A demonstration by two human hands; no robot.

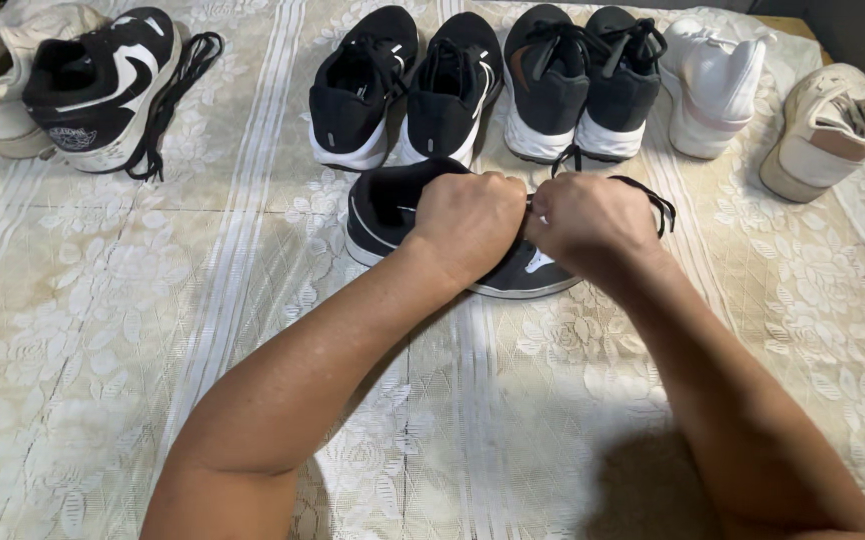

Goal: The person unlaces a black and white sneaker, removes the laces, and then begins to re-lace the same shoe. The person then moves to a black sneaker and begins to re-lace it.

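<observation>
We work the black lace (653, 200) of a black sneaker (393, 205) lying mid-table on the lace cloth (103, 330) — left hand (468, 220) and right hand (593, 222) both pinched shut on it. Even tension matters here — pull both ends alike. Pairs of shoes (453, 90) line the far edge.

Nine shoes: six black (363, 90), three white/cream (718, 85); two hands (468, 220).
</observation>
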